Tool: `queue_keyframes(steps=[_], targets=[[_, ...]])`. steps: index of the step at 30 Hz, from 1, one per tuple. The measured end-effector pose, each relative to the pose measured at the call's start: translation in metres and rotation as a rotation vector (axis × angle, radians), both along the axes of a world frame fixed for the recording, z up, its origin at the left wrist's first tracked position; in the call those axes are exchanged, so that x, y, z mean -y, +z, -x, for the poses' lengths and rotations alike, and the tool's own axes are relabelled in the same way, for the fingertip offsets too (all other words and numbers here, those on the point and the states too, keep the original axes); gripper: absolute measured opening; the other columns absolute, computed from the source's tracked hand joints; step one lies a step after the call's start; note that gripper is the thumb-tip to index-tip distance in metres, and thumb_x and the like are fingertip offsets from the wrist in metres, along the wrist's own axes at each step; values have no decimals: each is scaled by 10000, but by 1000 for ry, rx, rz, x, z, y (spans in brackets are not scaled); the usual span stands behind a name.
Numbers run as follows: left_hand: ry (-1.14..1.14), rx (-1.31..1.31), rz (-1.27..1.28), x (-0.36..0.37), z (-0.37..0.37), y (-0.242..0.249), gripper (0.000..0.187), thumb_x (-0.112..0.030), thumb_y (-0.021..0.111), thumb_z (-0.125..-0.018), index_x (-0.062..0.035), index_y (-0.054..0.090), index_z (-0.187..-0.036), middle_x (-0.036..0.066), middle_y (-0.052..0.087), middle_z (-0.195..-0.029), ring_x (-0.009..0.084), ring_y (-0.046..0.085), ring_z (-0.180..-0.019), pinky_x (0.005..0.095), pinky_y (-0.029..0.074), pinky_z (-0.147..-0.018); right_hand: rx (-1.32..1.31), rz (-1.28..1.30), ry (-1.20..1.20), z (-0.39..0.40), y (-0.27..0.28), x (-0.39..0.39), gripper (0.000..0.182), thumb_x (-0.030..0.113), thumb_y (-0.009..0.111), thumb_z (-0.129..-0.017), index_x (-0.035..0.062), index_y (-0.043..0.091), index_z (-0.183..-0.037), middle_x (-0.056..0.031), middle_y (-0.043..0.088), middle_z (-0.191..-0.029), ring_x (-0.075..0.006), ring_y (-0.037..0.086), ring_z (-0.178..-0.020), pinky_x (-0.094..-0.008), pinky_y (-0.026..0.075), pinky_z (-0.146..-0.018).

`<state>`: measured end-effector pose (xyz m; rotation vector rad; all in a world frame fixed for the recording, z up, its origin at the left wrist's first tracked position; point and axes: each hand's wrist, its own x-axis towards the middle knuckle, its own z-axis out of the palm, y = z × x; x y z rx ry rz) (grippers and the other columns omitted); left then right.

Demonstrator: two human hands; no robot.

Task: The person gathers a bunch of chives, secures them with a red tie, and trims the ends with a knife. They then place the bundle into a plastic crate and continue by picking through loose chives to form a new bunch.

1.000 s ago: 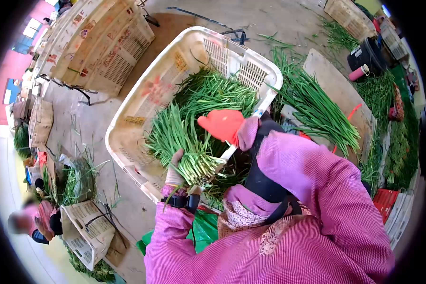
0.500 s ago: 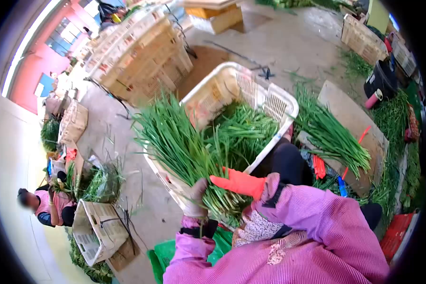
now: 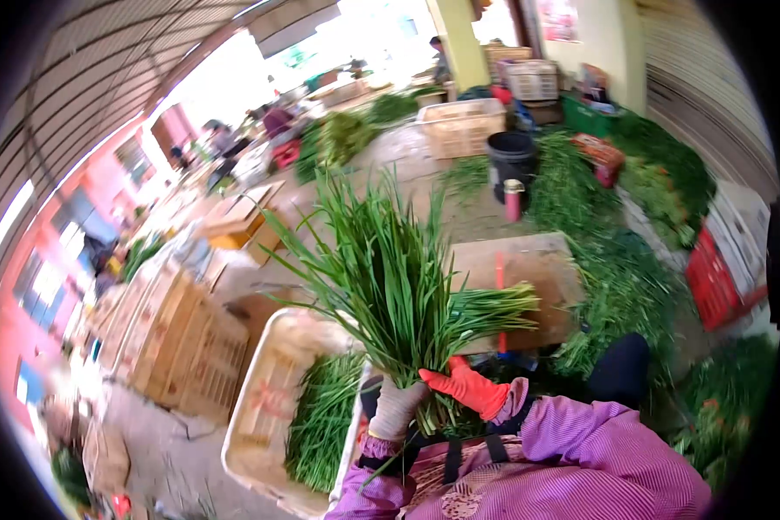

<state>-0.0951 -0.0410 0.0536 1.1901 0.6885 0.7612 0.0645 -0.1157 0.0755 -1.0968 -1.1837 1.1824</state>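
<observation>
A large bunch of garlic chives (image 3: 390, 269) stands upright in front of me, its long green leaves fanned out at the top. My left hand (image 3: 399, 407), in a whitish glove, is wrapped round its lower stems. In an orange-red glove, my right hand (image 3: 472, 387) is against the right side of the same stems, thumb and forefinger on them; its other fingers are partly hidden. Below left, a white plastic crate (image 3: 260, 394) holds more chives (image 3: 325, 416). Behind the bunch, another bundle of chives (image 3: 498, 310) lies on a flat board (image 3: 550, 260).
Stacked crates (image 3: 178, 338) stand at the left. Beyond the board are a black bucket (image 3: 511, 156), a pink flask (image 3: 513, 201) and a pale crate (image 3: 464, 127). Loose greens (image 3: 620, 286) cover the floor at right, near a red crate (image 3: 715, 273). Other people sit farther back.
My view has swung right and up. Both hands have moved with the bunch from over the crate to its right side, and the bunch now stands more upright.
</observation>
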Motion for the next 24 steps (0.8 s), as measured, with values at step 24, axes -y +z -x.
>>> queue_keyframes(steps=[24], targets=[[-637, -147, 347, 77, -224, -92, 744, -27, 789, -764, -76, 415, -1405, 9, 609, -1180, 131, 585, -1031, 287, 479, -911, -276, 34, -731, -143, -228, 104, 552, 413, 286, -1063, 17, 435, -1417, -157, 585, -1329, -223, 528, -1258, -332, 365, -1094]])
